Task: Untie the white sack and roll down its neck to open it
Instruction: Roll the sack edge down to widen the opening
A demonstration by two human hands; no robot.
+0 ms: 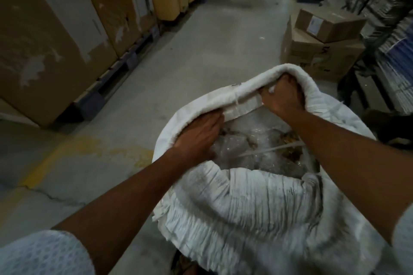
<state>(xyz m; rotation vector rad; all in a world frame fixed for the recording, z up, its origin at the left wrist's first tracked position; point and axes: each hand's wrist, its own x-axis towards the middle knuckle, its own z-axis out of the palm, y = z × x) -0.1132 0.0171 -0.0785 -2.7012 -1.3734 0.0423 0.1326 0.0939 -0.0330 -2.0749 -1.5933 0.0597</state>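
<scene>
The white sack [241, 212] stands on the floor in front of me with its mouth wide open. Its neck is rolled outward into a thick, wrinkled collar around the opening. Clear plastic packets [250, 152] and some brownish items show inside, with a white string [268, 148] lying across them. My left hand [199, 135] grips the rolled rim at the left of the far edge, fingers curled under the fabric. My right hand [282, 96] is closed on the far rim, under a raised fold of cloth.
Tall cardboard cartons on dark pallets [67, 35] line the left of the aisle. Two stacked brown boxes [319, 44] sit just beyond the sack on the right, beside shelving with wrapped goods [393, 35]. Bare concrete floor with a worn yellow line [67, 152] lies left.
</scene>
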